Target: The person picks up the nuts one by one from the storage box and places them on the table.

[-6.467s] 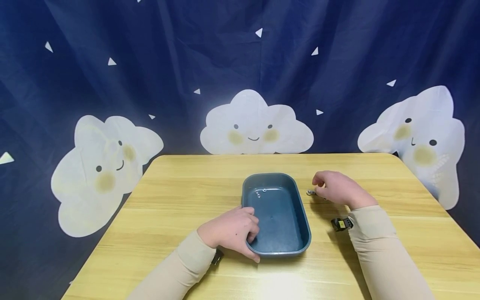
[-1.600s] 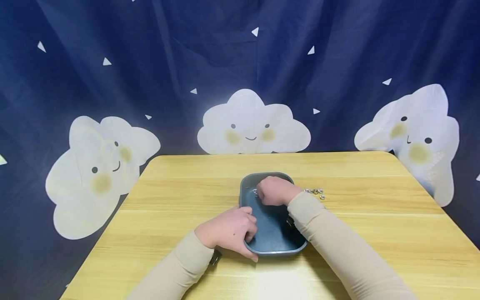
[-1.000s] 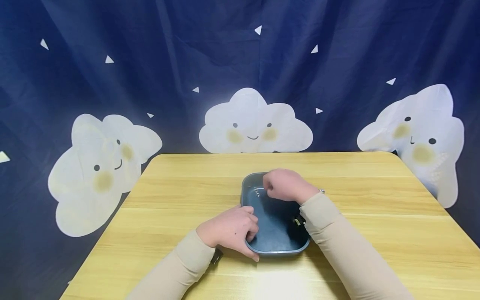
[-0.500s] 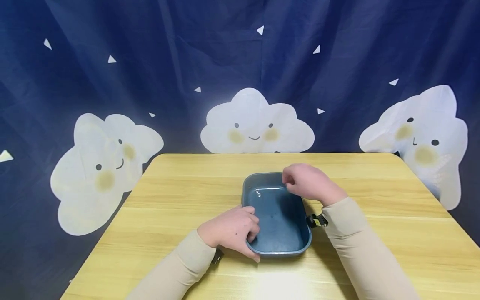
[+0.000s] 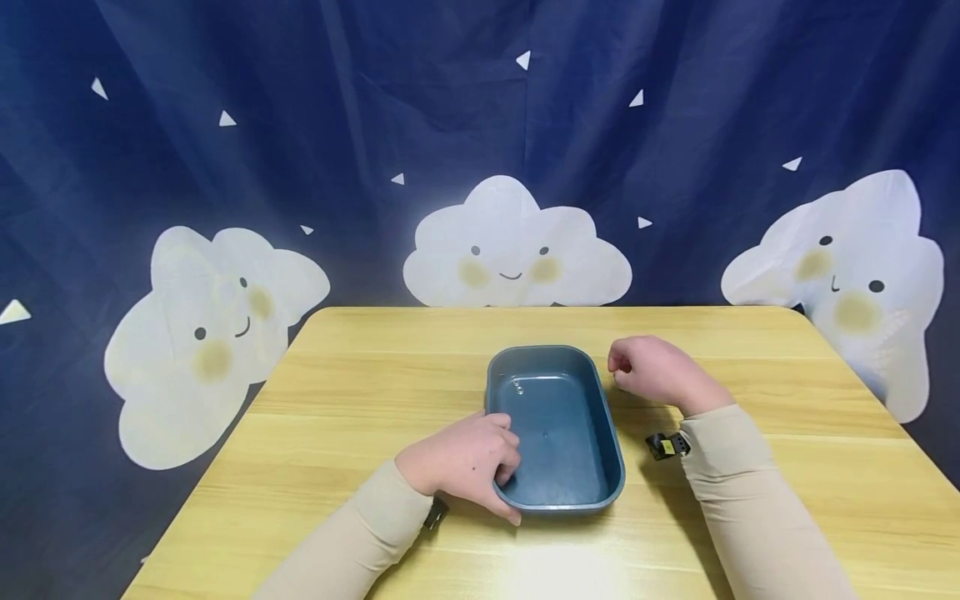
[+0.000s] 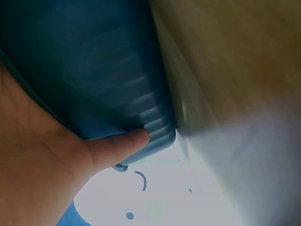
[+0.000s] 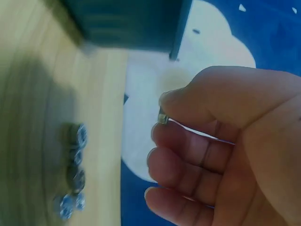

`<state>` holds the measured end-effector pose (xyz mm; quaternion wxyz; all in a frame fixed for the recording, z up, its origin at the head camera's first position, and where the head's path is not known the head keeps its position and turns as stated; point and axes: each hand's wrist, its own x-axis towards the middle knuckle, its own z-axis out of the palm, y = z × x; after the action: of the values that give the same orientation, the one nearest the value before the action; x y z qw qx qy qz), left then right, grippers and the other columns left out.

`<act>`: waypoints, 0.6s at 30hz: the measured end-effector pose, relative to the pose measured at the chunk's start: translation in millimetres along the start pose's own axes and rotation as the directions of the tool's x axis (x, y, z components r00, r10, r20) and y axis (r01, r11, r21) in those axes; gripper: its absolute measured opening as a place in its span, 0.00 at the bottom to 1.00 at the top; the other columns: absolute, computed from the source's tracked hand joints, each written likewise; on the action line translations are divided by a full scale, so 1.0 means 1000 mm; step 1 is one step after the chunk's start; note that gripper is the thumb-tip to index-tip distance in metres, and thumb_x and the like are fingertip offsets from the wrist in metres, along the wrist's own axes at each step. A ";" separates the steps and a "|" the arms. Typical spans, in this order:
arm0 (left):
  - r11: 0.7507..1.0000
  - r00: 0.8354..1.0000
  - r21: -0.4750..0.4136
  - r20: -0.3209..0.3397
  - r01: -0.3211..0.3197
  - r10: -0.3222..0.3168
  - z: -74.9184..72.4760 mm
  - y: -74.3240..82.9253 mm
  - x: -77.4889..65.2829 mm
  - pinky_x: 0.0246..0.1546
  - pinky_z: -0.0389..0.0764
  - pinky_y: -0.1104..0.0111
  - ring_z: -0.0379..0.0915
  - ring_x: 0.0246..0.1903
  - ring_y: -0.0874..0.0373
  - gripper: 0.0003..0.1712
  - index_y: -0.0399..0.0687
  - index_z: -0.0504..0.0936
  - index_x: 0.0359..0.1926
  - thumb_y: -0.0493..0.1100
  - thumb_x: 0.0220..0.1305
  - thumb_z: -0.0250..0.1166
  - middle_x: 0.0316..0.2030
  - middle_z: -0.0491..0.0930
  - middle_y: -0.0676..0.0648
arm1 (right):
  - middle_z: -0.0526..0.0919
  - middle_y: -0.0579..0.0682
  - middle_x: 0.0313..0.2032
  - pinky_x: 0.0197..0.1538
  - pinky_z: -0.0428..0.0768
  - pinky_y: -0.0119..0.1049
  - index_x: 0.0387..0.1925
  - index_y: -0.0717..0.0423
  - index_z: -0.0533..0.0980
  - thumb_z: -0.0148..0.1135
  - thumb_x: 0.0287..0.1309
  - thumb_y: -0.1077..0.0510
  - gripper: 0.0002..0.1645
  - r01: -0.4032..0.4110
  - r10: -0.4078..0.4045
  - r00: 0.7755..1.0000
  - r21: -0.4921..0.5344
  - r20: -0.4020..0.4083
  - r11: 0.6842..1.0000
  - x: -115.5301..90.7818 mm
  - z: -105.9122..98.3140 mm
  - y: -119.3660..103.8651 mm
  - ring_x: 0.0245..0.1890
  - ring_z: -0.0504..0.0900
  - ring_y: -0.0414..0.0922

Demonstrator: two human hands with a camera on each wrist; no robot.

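Observation:
A dark blue plastic bin (image 5: 555,507) stands on the table. My left hand (image 5: 465,458) grips its near left corner, fingers over the rim inside and thumb along the outer wall, as the left wrist view shows. Inside the bin, near the far left corner, lie a few small shiny nuts (image 5: 518,387). Just right of the bin, my right hand (image 5: 660,371) is held above the table. Between thumb and index finger it pinches a small metal nut (image 7: 162,117). Several more metal nuts (image 7: 77,179) sit in a cluster on the table below; the right hand hides them in the head view.
The light wooden table (image 5: 375,358) reaches back to a dark blue curtain (image 5: 360,125) with white clouds. The bin's right wall (image 5: 609,417) rises between its inside and the right hand. Both wrists carry small black cameras (image 5: 666,446).
My right hand has moved from the inside of the bin, over its right wall, out to the right above the table. One nut fewer seems to lie in the bin. The left hand stays put.

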<state>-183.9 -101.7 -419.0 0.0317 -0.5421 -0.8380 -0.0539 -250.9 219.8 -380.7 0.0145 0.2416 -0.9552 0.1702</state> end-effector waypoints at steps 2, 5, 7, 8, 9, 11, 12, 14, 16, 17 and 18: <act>1.000 1.000 0.001 0.002 -0.001 0.001 0.000 0.000 0.000 0.31 0.60 0.74 0.55 0.30 0.65 0.32 0.64 0.67 0.13 0.77 0.40 0.74 0.19 0.61 0.69 | 0.77 0.42 0.25 0.37 0.73 0.44 0.28 0.51 0.78 0.65 0.52 0.63 0.04 -0.019 0.019 1.000 0.001 0.018 1.000 -0.003 0.001 0.006 0.27 0.74 0.44; 1.000 1.000 -0.003 0.004 0.002 -0.002 0.000 0.000 0.000 0.31 0.60 0.74 0.56 0.30 0.65 0.32 0.64 0.67 0.13 0.77 0.40 0.74 0.20 0.61 0.68 | 0.77 0.43 0.25 0.37 0.73 0.43 0.27 0.50 0.78 0.66 0.54 0.62 0.05 -0.057 0.057 0.997 -0.003 0.054 0.998 -0.006 0.003 0.014 0.28 0.74 0.44; 1.000 1.000 -0.004 0.005 0.004 -0.004 0.000 -0.001 0.001 0.31 0.60 0.74 0.56 0.30 0.65 0.33 0.64 0.67 0.13 0.77 0.40 0.74 0.20 0.61 0.68 | 0.77 0.43 0.26 0.37 0.73 0.43 0.27 0.50 0.78 0.65 0.54 0.62 0.05 -0.080 0.080 0.993 -0.007 0.083 0.997 -0.009 0.005 0.019 0.29 0.74 0.44; 1.000 1.000 -0.005 0.004 0.004 -0.004 0.000 -0.001 0.001 0.31 0.60 0.74 0.56 0.30 0.65 0.33 0.63 0.67 0.13 0.77 0.40 0.74 0.20 0.61 0.68 | 0.78 0.44 0.27 0.38 0.73 0.43 0.27 0.50 0.78 0.64 0.54 0.63 0.05 -0.090 0.091 0.991 -0.011 0.097 0.996 -0.009 0.005 0.021 0.29 0.74 0.45; 1.000 1.000 -0.006 0.004 0.005 -0.005 0.001 -0.001 0.001 0.31 0.60 0.74 0.56 0.30 0.65 0.33 0.63 0.67 0.13 0.77 0.40 0.74 0.20 0.61 0.68 | 0.78 0.44 0.27 0.38 0.73 0.44 0.28 0.50 0.78 0.64 0.54 0.63 0.05 -0.097 0.098 0.990 -0.014 0.106 0.995 -0.010 0.006 0.023 0.30 0.74 0.45; 1.000 1.000 -0.007 0.003 0.003 -0.003 0.001 -0.001 0.001 0.31 0.60 0.74 0.55 0.30 0.66 0.33 0.64 0.67 0.12 0.77 0.40 0.74 0.19 0.61 0.68 | 0.78 0.45 0.28 0.38 0.73 0.44 0.28 0.50 0.78 0.62 0.53 0.64 0.05 -0.106 0.108 0.986 -0.017 0.125 0.994 -0.011 0.008 0.027 0.30 0.74 0.46; 1.000 1.000 -0.009 0.002 0.003 -0.003 0.001 -0.001 0.001 0.31 0.60 0.74 0.55 0.29 0.66 0.33 0.64 0.67 0.12 0.77 0.40 0.74 0.19 0.61 0.68 | 0.78 0.45 0.29 0.38 0.73 0.44 0.28 0.50 0.78 0.62 0.52 0.64 0.05 -0.109 0.110 0.985 -0.015 0.131 0.994 -0.012 0.009 0.028 0.30 0.74 0.46; 1.000 1.000 -0.010 0.002 0.001 -0.001 0.001 -0.001 0.000 0.30 0.60 0.74 0.55 0.29 0.66 0.33 0.64 0.67 0.12 0.77 0.40 0.74 0.19 0.61 0.68 | 0.78 0.45 0.29 0.38 0.73 0.44 0.28 0.50 0.77 0.61 0.52 0.65 0.06 -0.113 0.114 0.984 -0.016 0.138 0.993 -0.013 0.011 0.031 0.30 0.74 0.46; 1.000 1.000 -0.011 0.002 0.000 0.000 0.000 -0.001 0.000 0.30 0.60 0.74 0.55 0.29 0.66 0.33 0.64 0.67 0.12 0.77 0.40 0.74 0.19 0.61 0.68 | 0.77 0.46 0.29 0.38 0.73 0.44 0.28 0.50 0.77 0.60 0.51 0.65 0.06 -0.121 0.121 0.982 -0.013 0.146 0.993 -0.014 0.013 0.033 0.30 0.74 0.46; 1.000 1.000 -0.012 0.002 0.000 0.000 0.000 -0.001 0.000 0.30 0.59 0.74 0.55 0.29 0.66 0.33 0.64 0.67 0.12 0.77 0.40 0.74 0.19 0.61 0.68 | 0.77 0.46 0.28 0.37 0.72 0.44 0.28 0.50 0.77 0.60 0.51 0.65 0.06 -0.125 0.126 0.981 -0.013 0.148 0.992 -0.014 0.014 0.034 0.30 0.74 0.47; 1.000 1.000 -0.012 0.003 0.000 0.000 0.001 -0.001 0.001 0.30 0.59 0.74 0.55 0.29 0.66 0.32 0.64 0.67 0.12 0.77 0.40 0.74 0.19 0.61 0.68 | 0.77 0.46 0.28 0.37 0.72 0.44 0.28 0.51 0.77 0.60 0.51 0.65 0.06 -0.123 0.123 0.981 -0.013 0.152 0.992 -0.014 0.015 0.035 0.30 0.74 0.47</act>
<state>-185.1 -101.6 -419.5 0.0271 -0.5422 -0.8378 -0.0583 -253.6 249.9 -407.9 -0.0685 0.1944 -0.9670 0.1501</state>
